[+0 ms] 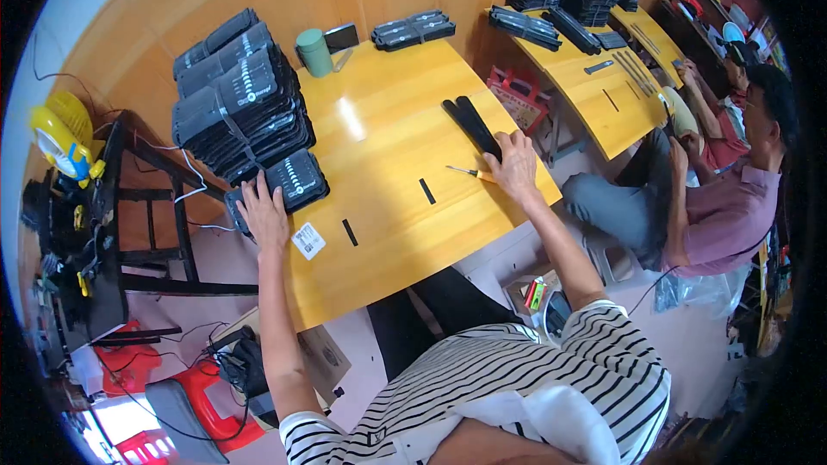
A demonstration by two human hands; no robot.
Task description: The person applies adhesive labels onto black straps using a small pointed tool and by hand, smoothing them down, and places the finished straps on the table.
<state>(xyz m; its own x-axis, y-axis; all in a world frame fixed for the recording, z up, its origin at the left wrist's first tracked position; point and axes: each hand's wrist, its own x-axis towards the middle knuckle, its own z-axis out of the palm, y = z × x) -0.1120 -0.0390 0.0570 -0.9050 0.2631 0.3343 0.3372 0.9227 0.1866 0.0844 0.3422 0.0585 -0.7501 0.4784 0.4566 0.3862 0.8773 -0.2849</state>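
My left hand (265, 217) lies with its fingers spread on a small pile of flat black packages (297, 177) at the table's left edge. Against that pile stands a tall stack of black packages (237, 103), bound with straps. My right hand (515, 168) is closed around the near end of a pair of long black strips (469, 125). Partly under this hand is a thin pointed tool with an orange handle (484, 176); whether the hand grips it is hidden. A white printed label (307, 241) lies near my left wrist.
The yellow table (396, 241) has two dark slots. A green canister (315, 53) and a strapped black bundle (413, 31) stand at its back. To the right, a person in a purple shirt (732, 215) sits by another table (586, 77). A dark stool (159, 215) stands left.
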